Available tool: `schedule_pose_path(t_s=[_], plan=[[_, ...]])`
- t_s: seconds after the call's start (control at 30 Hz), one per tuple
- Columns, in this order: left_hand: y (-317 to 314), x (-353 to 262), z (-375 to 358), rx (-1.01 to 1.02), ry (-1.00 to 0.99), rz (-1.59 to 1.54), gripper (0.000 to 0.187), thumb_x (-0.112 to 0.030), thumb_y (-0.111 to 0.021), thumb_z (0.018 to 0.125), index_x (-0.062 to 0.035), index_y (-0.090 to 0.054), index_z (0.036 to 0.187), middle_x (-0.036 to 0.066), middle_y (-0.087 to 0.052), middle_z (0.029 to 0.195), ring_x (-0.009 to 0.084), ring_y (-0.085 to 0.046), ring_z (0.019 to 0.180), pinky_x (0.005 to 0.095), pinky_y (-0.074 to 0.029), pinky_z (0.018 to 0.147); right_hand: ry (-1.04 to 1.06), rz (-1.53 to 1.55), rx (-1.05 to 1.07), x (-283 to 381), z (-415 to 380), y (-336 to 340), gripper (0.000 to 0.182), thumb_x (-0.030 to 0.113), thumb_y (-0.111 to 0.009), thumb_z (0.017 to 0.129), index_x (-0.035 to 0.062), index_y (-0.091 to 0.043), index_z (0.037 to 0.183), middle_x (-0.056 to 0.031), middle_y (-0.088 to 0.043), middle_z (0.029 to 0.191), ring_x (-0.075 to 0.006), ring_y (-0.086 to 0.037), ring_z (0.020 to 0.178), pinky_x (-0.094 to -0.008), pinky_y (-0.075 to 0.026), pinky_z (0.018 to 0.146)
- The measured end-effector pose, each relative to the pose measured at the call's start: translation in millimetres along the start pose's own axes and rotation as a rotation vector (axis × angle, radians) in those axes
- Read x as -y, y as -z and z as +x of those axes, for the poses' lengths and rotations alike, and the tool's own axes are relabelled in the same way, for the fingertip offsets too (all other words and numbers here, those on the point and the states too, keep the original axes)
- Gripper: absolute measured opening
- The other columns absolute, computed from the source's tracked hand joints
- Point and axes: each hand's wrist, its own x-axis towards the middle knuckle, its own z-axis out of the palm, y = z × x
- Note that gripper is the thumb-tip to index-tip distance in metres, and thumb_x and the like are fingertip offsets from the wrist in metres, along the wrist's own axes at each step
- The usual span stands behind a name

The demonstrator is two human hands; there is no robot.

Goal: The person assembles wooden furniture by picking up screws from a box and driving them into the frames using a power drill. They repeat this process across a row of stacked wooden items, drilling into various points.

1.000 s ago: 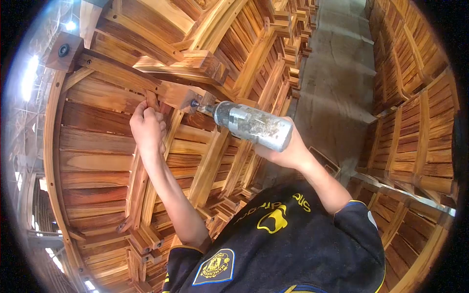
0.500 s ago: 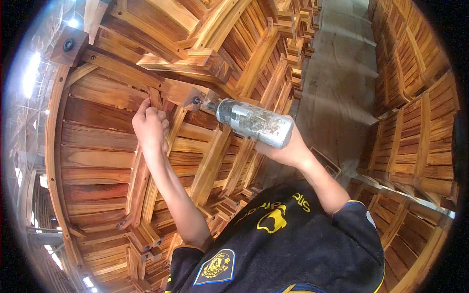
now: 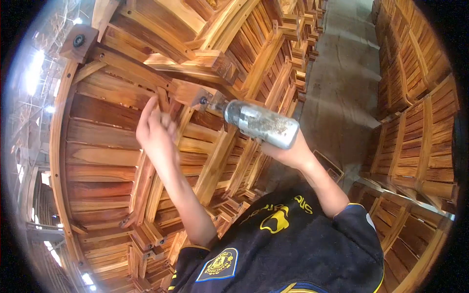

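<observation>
A worn silver power tool (image 3: 261, 124) lies across the middle of the view, gripped by my right hand (image 3: 288, 151) around its far side. Its tip points left at a dark bolt head (image 3: 203, 100) in the end of a wooden block (image 3: 188, 93). Left of the block, my left hand (image 3: 157, 128) is raised with its index finger pointing up and the other fingers loosely curled and blurred. That fingertip is beside a small wooden brace (image 3: 162, 100) under the slatted wooden frame (image 3: 100, 156). Whether the fingertip touches the brace cannot be made out.
More slatted wooden furniture (image 3: 410, 141) stands along the right side. A grey floor aisle (image 3: 339, 73) runs between the rows. At the upper left, a wooden block with a bolt (image 3: 78, 41) juts out from the frame's corner.
My left hand has loosened from the small brace, its fingers spreading a little. The whole view has shifted slightly, while the tool stays near the same bolt.
</observation>
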Motion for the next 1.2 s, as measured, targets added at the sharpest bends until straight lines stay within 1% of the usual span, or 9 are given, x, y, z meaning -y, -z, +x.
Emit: schedule_pose_path(t_s=[0.07,0.13,0.17,0.2,0.27,0.43,0.57,0.83,1.2], plan=[[0,-6,-36,-0.022,-0.162,-0.17,0.037,-0.014,-0.044,0.095,0.0025,-0.049,0.128,-0.006,-0.03,0.057,0.0022,-0.026,0.044,0.0187,-0.019,0.037,-0.016,0.037,-0.001,-5,-6,3,0.02,0.0,-0.064,0.066,0.0003,-0.063,0.087,-0.004,-0.064,0.077,-0.0079,-0.057,0.071,-0.0251,-0.047,0.068],[10,-5,-63,0.109,0.046,-0.365,0.031,-0.018,-0.048,0.095,0.0011,-0.054,0.119,-0.007,-0.031,0.057,0.0025,-0.028,0.044,0.0181,-0.02,0.036,-0.003,0.001,-0.018,-2,-13,6,0.024,-0.001,-0.064,0.065,0.0003,-0.063,0.09,-0.0055,-0.065,0.081,-0.0105,-0.059,0.074,-0.0264,-0.048,0.071],[15,2,-73,0.158,0.238,-0.472,0.027,-0.019,-0.05,0.094,0.0,-0.055,0.114,-0.007,-0.032,0.057,0.003,-0.028,0.043,0.0184,-0.021,0.036,-0.065,0.043,-0.013,-7,-18,8,0.025,-0.001,-0.064,0.065,0.0003,-0.063,0.09,-0.0057,-0.065,0.082,-0.0114,-0.06,0.075,-0.0268,-0.048,0.072],[21,13,-80,0.208,0.432,-0.576,0.024,-0.019,-0.052,0.093,-0.001,-0.057,0.108,-0.007,-0.034,0.057,0.0035,-0.029,0.043,0.0186,-0.021,0.036,-0.128,0.086,-0.008,-9,-21,8,0.026,-0.001,-0.064,0.064,0.0004,-0.063,0.091,-0.0058,-0.065,0.083,-0.0124,-0.061,0.076,-0.0271,-0.049,0.073],[31,54,-89,0.337,0.646,-0.628,0.02,-0.019,-0.055,0.091,-0.0024,-0.056,0.101,-0.005,-0.039,0.06,0.0046,-0.033,0.045,0.0195,-0.024,0.037,-0.103,0.037,-0.036,-8,-23,7,0.026,-0.002,-0.064,0.064,0.0007,-0.064,0.089,-0.0053,-0.065,0.082,-0.0117,-0.061,0.075,-0.0266,-0.049,0.072],[41,122,-115,0.25,1.046,-0.784,0.02,-0.012,-0.051,0.087,-0.0003,-0.054,0.102,0.003,-0.047,0.069,0.0112,-0.042,0.053,0.0228,-0.029,0.045,-0.021,-0.056,-0.028,-10,-12,4,0.022,0.0,-0.065,0.064,0.0006,-0.064,0.086,-0.0039,-0.065,0.078,-0.011,-0.061,0.072,-0.0257,-0.049,0.069],[50,139,-118,0.285,1.018,-0.767,0.022,-0.01,-0.049,0.086,0.0004,-0.053,0.105,0.005,-0.048,0.071,0.0124,-0.043,0.054,0.0234,-0.03,0.045,-0.041,-0.033,0.01,-12,-2,2,0.021,0.0,-0.066,0.064,0.0006,-0.064,0.085,-0.0041,-0.065,0.078,-0.0107,-0.061,0.072,-0.0258,-0.049,0.07],[57,135,-107,0.26,0.868,-0.562,0.024,-0.018,-0.047,0.095,0.0,-0.052,0.11,0.004,-0.052,0.068,0.0111,-0.043,0.05,0.0233,-0.03,0.043,-0.017,-0.063,0.008,-6,-5,1,0.024,-0.002,-0.063,0.063,0.0014,-0.064,0.088,-0.0052,-0.066,0.079,-0.0126,-0.062,0.074,-0.0263,-0.049,0.072],[48,144,-95,0.279,0.895,-0.542,0.024,-0.024,-0.048,0.096,-0.0012,-0.053,0.104,0.005,-0.051,0.068,0.0114,-0.042,0.051,0.024,-0.03,0.045,0.007,0.013,-0.031,-2,0,-3,0.022,0.0,-0.064,0.062,0.0011,-0.065,0.085,-0.0054,-0.066,0.077,-0.0118,-0.062,0.07,-0.0264,-0.049,0.067]])
